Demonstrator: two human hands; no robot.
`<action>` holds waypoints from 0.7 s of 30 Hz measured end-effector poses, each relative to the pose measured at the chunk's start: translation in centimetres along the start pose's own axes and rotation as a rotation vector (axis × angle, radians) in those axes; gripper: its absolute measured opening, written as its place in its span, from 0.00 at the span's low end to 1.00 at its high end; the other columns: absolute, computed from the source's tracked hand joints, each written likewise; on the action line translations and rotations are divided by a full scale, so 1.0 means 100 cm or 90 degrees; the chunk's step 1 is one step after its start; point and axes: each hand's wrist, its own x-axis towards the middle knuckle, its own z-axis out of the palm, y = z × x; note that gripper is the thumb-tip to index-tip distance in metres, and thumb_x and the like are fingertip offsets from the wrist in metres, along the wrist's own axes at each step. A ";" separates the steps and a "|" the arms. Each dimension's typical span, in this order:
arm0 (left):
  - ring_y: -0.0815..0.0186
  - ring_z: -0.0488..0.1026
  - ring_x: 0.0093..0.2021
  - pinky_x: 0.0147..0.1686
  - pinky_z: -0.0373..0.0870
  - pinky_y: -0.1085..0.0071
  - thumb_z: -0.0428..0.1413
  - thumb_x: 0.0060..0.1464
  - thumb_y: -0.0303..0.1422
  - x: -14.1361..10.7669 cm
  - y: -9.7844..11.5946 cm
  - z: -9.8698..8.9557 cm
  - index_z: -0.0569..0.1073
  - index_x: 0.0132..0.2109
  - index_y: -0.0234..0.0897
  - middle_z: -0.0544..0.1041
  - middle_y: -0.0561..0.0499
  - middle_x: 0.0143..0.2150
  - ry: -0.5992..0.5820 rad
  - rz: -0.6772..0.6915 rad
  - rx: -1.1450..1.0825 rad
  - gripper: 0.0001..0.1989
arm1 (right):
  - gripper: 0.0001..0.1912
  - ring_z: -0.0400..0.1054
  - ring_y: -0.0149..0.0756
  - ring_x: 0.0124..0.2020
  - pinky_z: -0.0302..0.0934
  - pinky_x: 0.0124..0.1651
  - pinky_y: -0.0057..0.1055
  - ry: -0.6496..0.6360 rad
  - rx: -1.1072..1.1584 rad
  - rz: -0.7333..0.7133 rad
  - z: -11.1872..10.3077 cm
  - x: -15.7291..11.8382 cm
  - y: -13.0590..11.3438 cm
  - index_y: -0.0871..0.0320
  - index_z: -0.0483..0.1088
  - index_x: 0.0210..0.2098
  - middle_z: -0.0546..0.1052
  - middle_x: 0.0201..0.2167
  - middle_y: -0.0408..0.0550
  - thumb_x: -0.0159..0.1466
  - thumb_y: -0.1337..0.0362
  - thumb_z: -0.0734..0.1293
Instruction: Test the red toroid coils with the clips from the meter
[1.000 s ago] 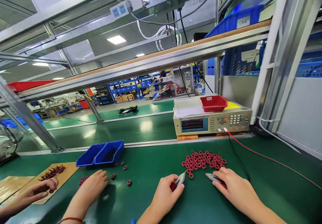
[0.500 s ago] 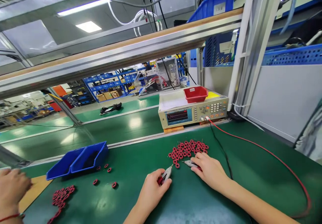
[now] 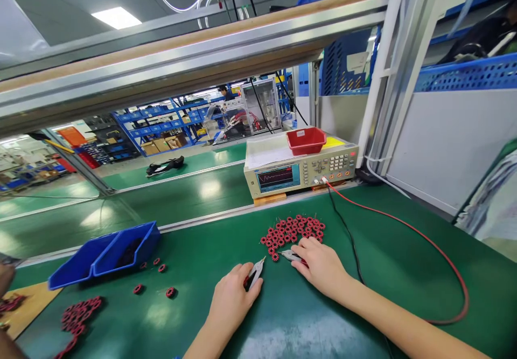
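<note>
My left hand (image 3: 234,297) is closed around a grey-jawed test clip (image 3: 255,274), its tip angled up toward a cluster of red wound rings (image 3: 288,231). From the right, my right hand (image 3: 317,262) grips a second test clip (image 3: 288,255), which points left at the lowest ring (image 3: 275,256) of the cluster. Neither clip is clearly seen touching a ring. Behind the cluster stands a beige test instrument (image 3: 301,171) with a curve on its screen, and red and black leads run from its front.
A blue divided bin (image 3: 86,259) sits at the left, with loose rings and another ring cluster (image 3: 78,316) near it. Another person's arm (image 3: 6,278) shows at the left edge. A red tray (image 3: 306,140) rests on the instrument. The red lead (image 3: 404,220) loops across the right side.
The view has shifted, so the bench appears further left and higher. Both my hands keep their clips beside the cluster. The other person's hand has moved mostly out of view at the left.
</note>
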 end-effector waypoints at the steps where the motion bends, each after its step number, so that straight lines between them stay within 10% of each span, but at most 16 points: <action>1: 0.63 0.72 0.33 0.34 0.63 0.72 0.50 0.55 0.36 0.000 0.000 -0.001 0.73 0.42 0.40 0.75 0.50 0.34 -0.001 0.003 0.002 0.11 | 0.07 0.64 0.40 0.39 0.59 0.37 0.34 0.005 0.004 -0.004 0.001 0.001 0.001 0.54 0.71 0.39 0.71 0.35 0.46 0.63 0.63 0.63; 21: 0.68 0.64 0.25 0.27 0.59 0.75 0.46 0.58 0.38 0.003 -0.005 -0.018 0.72 0.34 0.36 0.70 0.53 0.25 -0.069 0.053 -0.121 0.14 | 0.06 0.62 0.37 0.37 0.56 0.35 0.31 -0.009 0.053 -0.031 -0.001 -0.007 -0.004 0.53 0.71 0.37 0.71 0.33 0.45 0.62 0.62 0.63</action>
